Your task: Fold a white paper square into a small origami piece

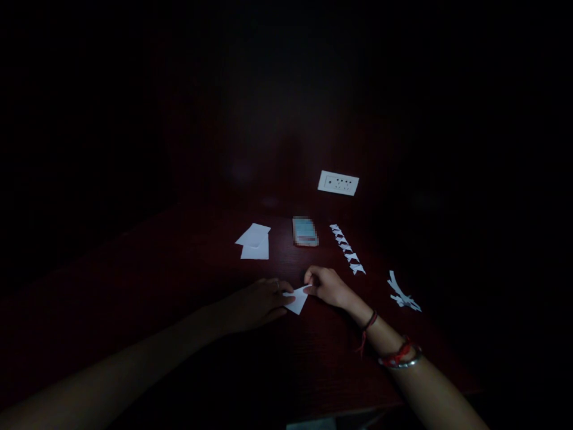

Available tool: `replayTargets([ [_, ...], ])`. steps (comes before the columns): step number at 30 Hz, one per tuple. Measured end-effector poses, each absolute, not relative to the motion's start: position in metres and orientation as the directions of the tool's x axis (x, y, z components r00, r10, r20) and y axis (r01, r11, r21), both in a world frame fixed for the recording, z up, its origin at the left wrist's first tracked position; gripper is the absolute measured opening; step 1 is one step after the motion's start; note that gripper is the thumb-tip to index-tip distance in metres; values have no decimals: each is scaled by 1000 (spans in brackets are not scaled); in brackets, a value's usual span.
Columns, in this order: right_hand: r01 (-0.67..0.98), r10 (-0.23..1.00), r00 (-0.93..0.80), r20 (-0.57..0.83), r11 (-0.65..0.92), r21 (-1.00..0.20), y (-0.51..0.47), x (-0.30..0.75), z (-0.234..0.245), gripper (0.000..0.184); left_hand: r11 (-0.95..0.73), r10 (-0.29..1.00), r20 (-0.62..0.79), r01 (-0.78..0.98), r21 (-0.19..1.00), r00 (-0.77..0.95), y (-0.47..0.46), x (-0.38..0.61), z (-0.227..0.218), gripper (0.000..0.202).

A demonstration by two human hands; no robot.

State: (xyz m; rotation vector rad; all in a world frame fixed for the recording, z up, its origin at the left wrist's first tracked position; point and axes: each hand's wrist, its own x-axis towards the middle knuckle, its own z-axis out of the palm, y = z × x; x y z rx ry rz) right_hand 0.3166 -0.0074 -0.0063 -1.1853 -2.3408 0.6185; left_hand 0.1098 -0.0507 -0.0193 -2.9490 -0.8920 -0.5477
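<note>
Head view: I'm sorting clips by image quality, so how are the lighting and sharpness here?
Head view: very dim, edges nearly black. Only white things stand out: the small paper pinched between the left hand and right hand, the paper sheets, the row of folded pieces. The phone is pixelated; the dark red table barely shows.

You had one small white paper piece (298, 300) between your hands on the dark red-brown worktop (179, 269). It was a thin, flat slip with straight edges and a pointed lower corner, lying nearly flat on the surface. Your left hand (257, 303) lay over its left edge, palm down, and the fingers (312, 279) of your right hand (329, 286) pinched its upper right corner. The dim light hid any folds or marks on it.
</note>
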Motion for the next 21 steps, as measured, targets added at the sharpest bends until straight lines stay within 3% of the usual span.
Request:
replayTargets([
  [3, 590, 840, -485, 244, 520, -617, -10, 314, -6, 26, -826, 552, 334, 555, 94, 764, -52, 110, -21, 29],
  [9, 489, 757, -563, 333, 629, -604, -24, 311, 6, 19, -798, 583, 356, 596, 86, 730, -52, 110, -21, 27],
  [15, 427, 655, -696, 294, 706, -565, -30, 313, 13, 8, -777, 602, 338, 628, 38, 724, -57, 113, -14, 23],
  [21, 421, 591, -766, 253, 758, -498, -30, 315, 10, 6, -769, 617, 337, 636, 66, 711, -59, 116, -9, 20],
])
